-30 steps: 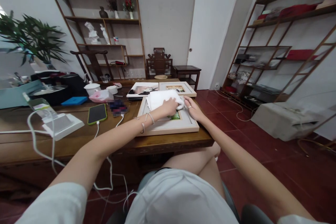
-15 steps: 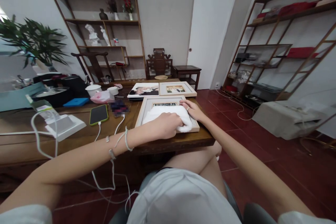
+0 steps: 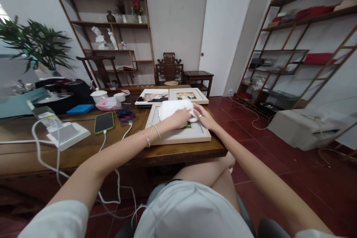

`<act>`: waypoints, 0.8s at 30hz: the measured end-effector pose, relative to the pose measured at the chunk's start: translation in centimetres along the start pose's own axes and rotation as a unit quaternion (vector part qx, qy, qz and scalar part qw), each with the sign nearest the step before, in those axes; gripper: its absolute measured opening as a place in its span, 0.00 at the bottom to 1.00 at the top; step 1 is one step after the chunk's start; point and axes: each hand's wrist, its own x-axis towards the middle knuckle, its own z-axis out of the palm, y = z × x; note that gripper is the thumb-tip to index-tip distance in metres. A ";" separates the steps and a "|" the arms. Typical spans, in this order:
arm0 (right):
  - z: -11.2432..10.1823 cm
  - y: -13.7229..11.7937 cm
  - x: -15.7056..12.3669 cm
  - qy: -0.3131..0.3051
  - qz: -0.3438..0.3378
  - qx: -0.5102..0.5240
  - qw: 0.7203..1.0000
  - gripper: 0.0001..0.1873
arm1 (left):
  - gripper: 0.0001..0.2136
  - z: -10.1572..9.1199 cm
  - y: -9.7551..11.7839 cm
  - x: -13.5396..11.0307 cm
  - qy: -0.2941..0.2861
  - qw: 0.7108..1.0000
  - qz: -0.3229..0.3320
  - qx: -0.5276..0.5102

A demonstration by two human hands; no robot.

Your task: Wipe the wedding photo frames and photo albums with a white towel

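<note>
A light wood picture frame with a pale mat lies flat at the table's right end. My left hand is closed on a folded white cloth, pressing it against the frame's upper middle. Part of the framed picture shows just below the cloth. At the frame's right side, my right hand grips the border, with its fingertips close to the cloth. A ring is on one of its fingers. Behind lie another framed picture and a photo print panel, side by side.
Left on the wooden table are a charging phone, a blurred dark item, a pink plastic bag, a white cup and a white box. White cables hang over the front edge.
My left hand has moved the cloth away from me, up the frame, uncovering the lower border and part of the picture. My right hand stays at the right side.
</note>
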 end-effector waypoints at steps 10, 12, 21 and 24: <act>-0.1 1.0 0.2 -0.037 -0.033 -0.002 0.999 0.20 | 0.09 -6.0 1.9 -8.2 -0.091 0.990 0.070 -0.079; -0.1 1.2 0.2 -0.039 -0.035 -0.008 0.999 0.21 | 0.08 -7.4 0.5 -9.6 -0.070 0.989 0.050 -0.120; -0.5 1.7 0.3 -0.006 0.032 -0.042 0.999 0.29 | 0.28 -6.3 -4.9 -13.5 0.242 0.808 -0.230 -0.486; -1.0 1.6 0.3 -0.010 0.068 -0.033 0.997 0.33 | 0.29 -4.8 -5.3 -14.4 0.265 0.730 -0.260 -0.574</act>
